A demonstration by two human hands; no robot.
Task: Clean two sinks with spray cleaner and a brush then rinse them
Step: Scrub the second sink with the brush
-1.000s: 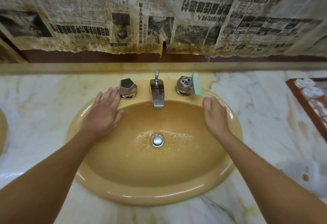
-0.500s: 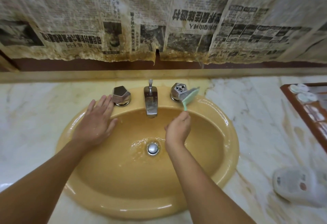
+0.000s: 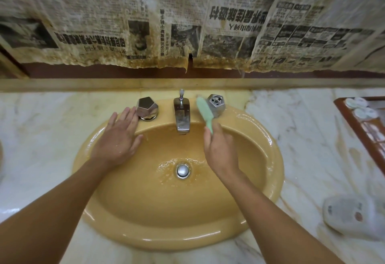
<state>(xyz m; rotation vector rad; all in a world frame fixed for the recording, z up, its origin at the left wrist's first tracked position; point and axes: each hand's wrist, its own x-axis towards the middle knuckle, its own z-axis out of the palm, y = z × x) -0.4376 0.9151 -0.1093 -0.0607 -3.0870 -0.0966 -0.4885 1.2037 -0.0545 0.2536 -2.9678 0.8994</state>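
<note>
Fingers (image 3: 125, 117) of left hand (image 3: 119, 140) were straight and spread, laid flat on the back-left rim of the sink (image 3: 275, 159), fingertips just beside the left tap knob (image 3: 146, 108); nothing held. Right hand (image 3: 221, 151) was curled round the handle of the brush (image 3: 205, 112), gripping it low, over the bowl just right of the spout (image 3: 182, 115). Brush: pale mint green, narrow oval head, near upright and tilted left, head a bit blurred. The head was up at the back rim between spout and right tap knob (image 3: 216, 104); could not tell if it touched the knob. Sink: mustard-yellow oval basin, glossy and wet, set in a white veined marble counter (image 3: 41, 138). Shallow rippled water lay round the chrome drain plug (image 3: 183, 170). Stained newspaper (image 3: 187, 24) covered the wall behind. Wooden tray (image 3: 354, 127) at far right; blurred white object (image 3: 352, 215) on the counter nearer the camera.
</note>
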